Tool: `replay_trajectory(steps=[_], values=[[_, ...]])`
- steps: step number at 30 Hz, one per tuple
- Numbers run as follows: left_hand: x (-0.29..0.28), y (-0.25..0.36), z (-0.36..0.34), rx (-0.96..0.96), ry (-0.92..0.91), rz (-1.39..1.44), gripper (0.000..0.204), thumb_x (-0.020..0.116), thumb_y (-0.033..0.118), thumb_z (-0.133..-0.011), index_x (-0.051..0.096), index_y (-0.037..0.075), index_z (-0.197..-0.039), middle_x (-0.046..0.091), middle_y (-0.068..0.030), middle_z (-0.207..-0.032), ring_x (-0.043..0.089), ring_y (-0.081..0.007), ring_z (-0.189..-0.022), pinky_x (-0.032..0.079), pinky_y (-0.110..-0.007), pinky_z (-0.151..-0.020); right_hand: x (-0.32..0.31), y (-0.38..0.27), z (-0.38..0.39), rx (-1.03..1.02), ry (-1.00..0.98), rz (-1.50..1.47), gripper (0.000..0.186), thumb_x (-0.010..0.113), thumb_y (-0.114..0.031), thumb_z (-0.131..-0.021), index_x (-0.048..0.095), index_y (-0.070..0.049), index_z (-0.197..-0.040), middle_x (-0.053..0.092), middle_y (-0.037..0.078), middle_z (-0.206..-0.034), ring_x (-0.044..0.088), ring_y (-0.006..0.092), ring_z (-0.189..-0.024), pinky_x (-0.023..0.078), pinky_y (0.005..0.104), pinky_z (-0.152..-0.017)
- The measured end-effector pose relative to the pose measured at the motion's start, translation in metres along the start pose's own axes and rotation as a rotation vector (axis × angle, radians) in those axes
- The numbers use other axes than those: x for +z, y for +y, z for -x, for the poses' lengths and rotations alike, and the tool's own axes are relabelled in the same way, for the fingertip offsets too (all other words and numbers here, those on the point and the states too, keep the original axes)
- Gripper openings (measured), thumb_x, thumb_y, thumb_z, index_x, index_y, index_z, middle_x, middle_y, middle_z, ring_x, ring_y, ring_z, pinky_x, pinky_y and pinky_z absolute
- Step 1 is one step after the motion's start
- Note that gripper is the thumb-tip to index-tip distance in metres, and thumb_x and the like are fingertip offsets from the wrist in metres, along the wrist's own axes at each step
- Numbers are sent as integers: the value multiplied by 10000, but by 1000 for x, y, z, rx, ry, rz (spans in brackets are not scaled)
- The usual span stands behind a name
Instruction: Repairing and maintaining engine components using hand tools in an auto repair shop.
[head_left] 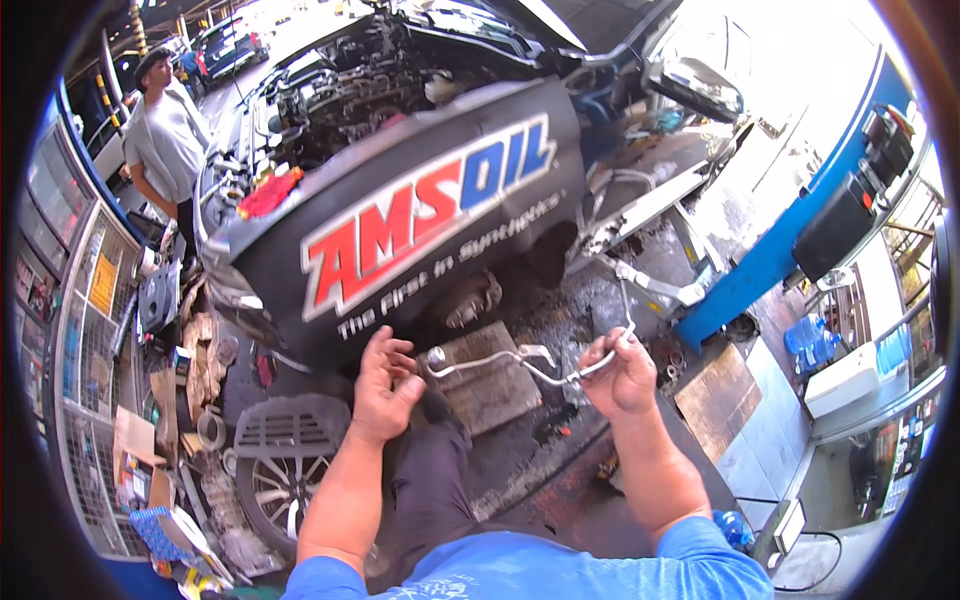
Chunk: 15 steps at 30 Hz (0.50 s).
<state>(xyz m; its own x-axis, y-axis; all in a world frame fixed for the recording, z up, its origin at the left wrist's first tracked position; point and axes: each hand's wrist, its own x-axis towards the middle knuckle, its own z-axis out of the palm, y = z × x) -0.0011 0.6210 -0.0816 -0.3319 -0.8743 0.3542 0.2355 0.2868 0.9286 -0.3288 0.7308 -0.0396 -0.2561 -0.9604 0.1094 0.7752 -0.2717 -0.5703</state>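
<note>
A thin, bent silver metal tube (481,362) with a small bracket along it is held up in front of me. My right hand (622,378) is closed around its right part, and one end of the tube sticks up above the fingers. Its knob-like left end hangs just to the right of my left hand (386,388). That hand is raised with its fingers apart and holds nothing. Beyond both hands stands a car with its bonnet up, a black printed fender cover (430,200) draped over its side. Under the cover a wheel hub (470,302) shows without a wheel.
A wooden board (482,380) lies on the floor below the tube. To the left are a removed wheel (285,490), cardboard and loose parts. A blue lift post (790,215) rises at the right. A person in a grey shirt (165,140) stands at the far left.
</note>
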Motion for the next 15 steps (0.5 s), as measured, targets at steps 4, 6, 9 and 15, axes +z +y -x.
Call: replay_trajectory(steps=[4, 6, 9, 15], values=[[-46, -6, -114, 91, -219, -318, 395, 728, 50, -877, 633, 1, -1258, 669, -81, -1036, 610, -140, -804, 491, -270, -723, 51, 9, -112, 52, -80, 129, 121, 551, -146, -945, 599, -41, -980, 686, 187, -835, 696, 334, -714, 599, 430, -576], [-66, -6, -156, 73, -192, -233, 271, 731, 59, -897, 684, -12, -1154, 679, -100, -932, 619, -142, -756, 492, -267, -686, 85, 14, -170, 113, -87, 193, 140, 554, -160, -953, 597, -30, -984, 680, 199, -833, 689, 360, -699, 589, 441, -579], [-103, 1, -195, -73, -238, -307, 196, 691, 65, -920, 686, 16, -1110, 673, -77, -868, 640, -123, -768, 500, -278, -669, 136, 22, -233, 204, -46, 341, 145, 544, -154, -956, 585, -18, -984, 680, 210, -827, 681, 340, -626, 578, 425, -540], [-128, 23, -223, -436, -309, -195, 286, 720, 149, -907, 664, 20, -1156, 703, -93, -845, 675, -153, -777, 540, -318, -707, 217, 36, -325, 399, 14, 695, 150, 520, -168, -1005, 586, -34, -998, 688, 170, -797, 643, 242, -557, 526, 339, -514]])
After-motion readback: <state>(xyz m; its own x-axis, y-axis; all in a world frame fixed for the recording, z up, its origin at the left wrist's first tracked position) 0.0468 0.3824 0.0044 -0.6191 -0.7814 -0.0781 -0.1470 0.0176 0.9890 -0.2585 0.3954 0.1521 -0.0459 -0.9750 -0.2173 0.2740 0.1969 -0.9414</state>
